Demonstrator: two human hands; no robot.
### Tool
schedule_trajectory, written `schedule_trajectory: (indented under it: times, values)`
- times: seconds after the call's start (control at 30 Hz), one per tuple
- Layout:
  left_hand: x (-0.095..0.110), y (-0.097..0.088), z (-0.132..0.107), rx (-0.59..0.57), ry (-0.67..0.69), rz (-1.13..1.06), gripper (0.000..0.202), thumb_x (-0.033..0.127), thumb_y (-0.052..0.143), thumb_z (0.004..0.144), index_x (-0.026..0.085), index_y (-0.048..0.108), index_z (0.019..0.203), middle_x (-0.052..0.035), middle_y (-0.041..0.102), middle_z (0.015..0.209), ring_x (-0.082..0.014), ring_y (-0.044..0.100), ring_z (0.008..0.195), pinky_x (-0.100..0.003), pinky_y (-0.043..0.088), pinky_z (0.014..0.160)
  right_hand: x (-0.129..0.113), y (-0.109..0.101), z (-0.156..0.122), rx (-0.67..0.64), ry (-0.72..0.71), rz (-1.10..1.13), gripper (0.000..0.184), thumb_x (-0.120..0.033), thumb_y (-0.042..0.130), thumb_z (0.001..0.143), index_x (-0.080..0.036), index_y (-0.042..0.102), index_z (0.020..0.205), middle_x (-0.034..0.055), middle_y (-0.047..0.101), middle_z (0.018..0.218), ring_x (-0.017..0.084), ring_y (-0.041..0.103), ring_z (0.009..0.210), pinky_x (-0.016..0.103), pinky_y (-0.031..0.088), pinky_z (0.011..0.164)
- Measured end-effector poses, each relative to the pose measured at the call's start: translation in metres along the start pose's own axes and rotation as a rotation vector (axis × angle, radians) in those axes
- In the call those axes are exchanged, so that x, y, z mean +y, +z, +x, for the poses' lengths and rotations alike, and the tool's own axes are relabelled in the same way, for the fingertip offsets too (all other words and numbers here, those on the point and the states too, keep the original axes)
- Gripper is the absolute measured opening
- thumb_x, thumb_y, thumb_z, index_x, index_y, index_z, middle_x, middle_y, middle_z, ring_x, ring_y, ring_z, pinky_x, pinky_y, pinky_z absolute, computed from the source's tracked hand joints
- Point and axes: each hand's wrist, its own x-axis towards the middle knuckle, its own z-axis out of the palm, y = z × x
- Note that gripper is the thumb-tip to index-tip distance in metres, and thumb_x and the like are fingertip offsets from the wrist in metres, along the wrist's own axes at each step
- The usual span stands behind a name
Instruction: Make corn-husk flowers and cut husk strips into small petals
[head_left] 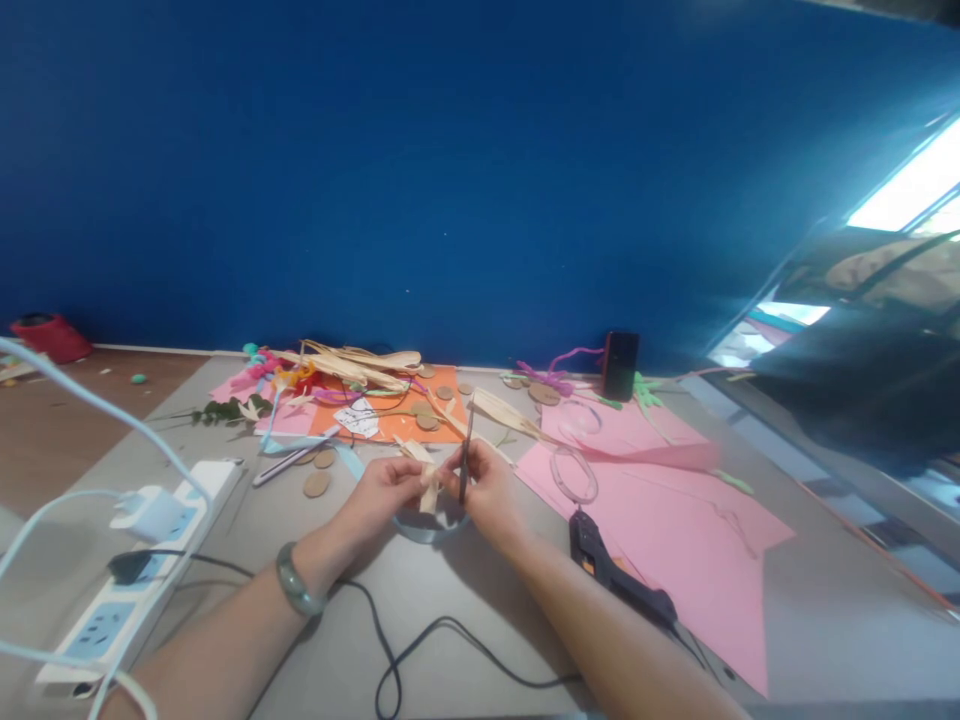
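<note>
My left hand [384,497] pinches a small pale straw-coloured strip piece [428,488] over the grey table [420,610]. My right hand [489,493] is closed around scissors [466,450], whose blades point up and away and meet the strip. Both hands are close together above a clear tape roll [429,528] lying on the table. A grey-green bangle [295,582] sits on my left wrist.
A black glue gun [611,570] with its cable lies right of my hands on pink paper [675,510]. A white power strip [142,560] with plugs is at left. Orange paper [420,412], dried strips, cardboard discs and pipe cleaners lie behind. A dark phone [620,365] leans on the blue wall.
</note>
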Motion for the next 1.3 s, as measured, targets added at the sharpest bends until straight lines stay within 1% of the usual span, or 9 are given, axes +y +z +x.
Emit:
schedule_trajectory:
  times: [0.2,0.4,0.57,0.67,0.73,0.83,0.93,1.1,1.3]
  values:
    - [-0.0013,0.0002,-0.0008,-0.010,-0.003,-0.026,0.035,0.038,0.078,0.065,0.011,0.072,0.086,-0.0074,0.072,0.071,-0.0158,0.064,0.062,-0.025,0.048,0.061,-0.0027,0.0001,-0.0007,0.021,-0.008,0.006,0.016,-0.020,0.067,0.067,-0.019,0.053,0.072,0.0000,0.062,0.068,0.015,0.058,0.064,0.026,0.045,0.058]
    - [-0.0034,0.0015,-0.0019,0.003,0.008,-0.019,0.035,0.038,0.080,0.063,0.011,0.071,0.084,-0.0057,0.070,0.065,-0.0137,0.061,0.054,-0.023,0.046,0.054,-0.0067,0.0016,-0.0017,0.038,0.028,-0.008,0.016,-0.023,0.068,0.065,-0.019,0.053,0.071,0.0003,0.063,0.066,0.015,0.058,0.061,0.027,0.045,0.058]
    - [-0.0040,0.0034,-0.0027,0.015,0.031,-0.026,0.034,0.037,0.079,0.064,0.011,0.072,0.085,-0.0057,0.070,0.068,-0.0135,0.062,0.056,-0.023,0.047,0.055,-0.0046,0.0026,-0.0016,0.040,0.042,0.025,0.019,-0.024,0.069,0.064,-0.019,0.053,0.072,0.0000,0.062,0.066,0.015,0.058,0.060,0.025,0.045,0.055]
    - [-0.0033,0.0052,-0.0035,0.038,0.052,-0.053,0.038,0.038,0.078,0.064,0.011,0.071,0.090,-0.0065,0.071,0.072,-0.0144,0.063,0.060,-0.024,0.048,0.057,-0.0033,0.0025,-0.0013,0.045,0.047,0.036,0.020,-0.026,0.070,0.065,-0.020,0.052,0.072,-0.0005,0.062,0.066,0.015,0.057,0.059,0.025,0.045,0.054]
    - [-0.0029,0.0056,-0.0037,0.077,0.078,-0.071,0.044,0.038,0.078,0.064,0.011,0.069,0.098,-0.0057,0.071,0.072,-0.0142,0.062,0.061,-0.025,0.048,0.058,-0.0032,0.0024,-0.0013,0.045,0.045,0.047,0.021,-0.027,0.071,0.065,-0.020,0.052,0.072,-0.0008,0.062,0.066,0.014,0.057,0.058,0.026,0.045,0.054]
    - [-0.0027,0.0045,-0.0038,0.115,0.122,-0.050,0.056,0.037,0.078,0.065,0.011,0.063,0.112,0.0004,0.066,0.060,-0.0112,0.058,0.054,-0.023,0.044,0.055,-0.0041,0.0026,-0.0019,0.029,0.045,0.047,0.024,-0.029,0.073,0.065,-0.020,0.052,0.074,0.0004,0.063,0.069,0.015,0.056,0.059,0.026,0.044,0.055]
    - [-0.0021,0.0038,-0.0046,0.099,0.146,-0.007,0.063,0.037,0.076,0.067,0.010,0.058,0.120,0.0048,0.059,0.052,-0.0094,0.053,0.049,-0.022,0.041,0.052,-0.0049,0.0032,-0.0029,0.023,0.041,0.051,0.026,-0.032,0.073,0.066,-0.019,0.053,0.075,0.0014,0.064,0.072,0.015,0.056,0.061,0.027,0.044,0.057]
    - [-0.0008,0.0062,-0.0072,0.061,0.128,-0.002,0.067,0.039,0.074,0.069,0.010,0.053,0.126,0.0027,0.063,0.058,-0.0108,0.056,0.053,-0.022,0.043,0.054,-0.0047,0.0034,-0.0039,0.023,0.040,0.069,0.025,-0.031,0.072,0.066,-0.019,0.053,0.076,-0.0002,0.062,0.070,0.013,0.055,0.060,0.025,0.044,0.055]
    - [0.0032,0.0080,-0.0084,0.068,0.090,-0.023,0.064,0.040,0.074,0.068,0.010,0.057,0.123,0.0003,0.064,0.059,-0.0122,0.057,0.053,-0.022,0.041,0.052,-0.0084,0.0022,-0.0051,0.006,0.098,0.161,0.025,-0.031,0.072,0.066,-0.020,0.051,0.074,-0.0028,0.059,0.065,0.012,0.055,0.054,0.024,0.044,0.051]
